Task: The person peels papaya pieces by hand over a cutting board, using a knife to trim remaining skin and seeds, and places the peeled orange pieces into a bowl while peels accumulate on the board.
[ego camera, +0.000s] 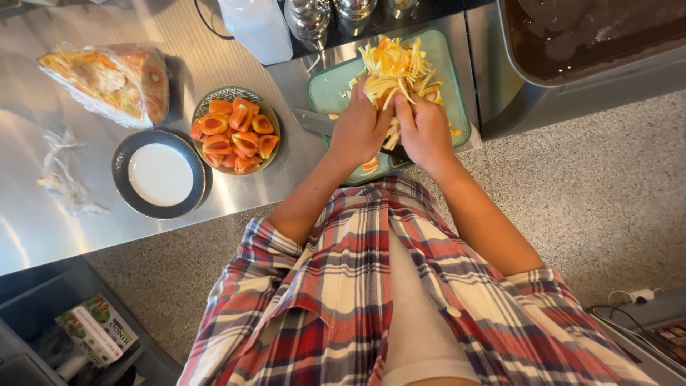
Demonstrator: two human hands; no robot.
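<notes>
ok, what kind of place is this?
Most likely a kitchen, perhaps a commercial one. A stainless steel counter carries a green cutting board where both hands gather shredded vegetable strips, with a bowl of orange fruit pieces alongside.

- Warm, fairly bright indoor light; colours lean yellow-orange across the whole frame.
- Steel counter (43, 214) throws broad soft glare, strongest at the upper left and along its lower left edge.
- Wrapped bundle (107, 82) casts a dark shadow to its right, so light seems to come from the left.
- White plate (160, 174) centre close to blown out, little detail.
- Shredded strips (395, 68) bright, sharp enough to tell single strands.
- Wide-angle bend: counter edge and sink rim (514, 86) curve outward.
- Plaid shirt (343, 307) near the lens looks slightly soft; lower left corner falls dim.
</notes>
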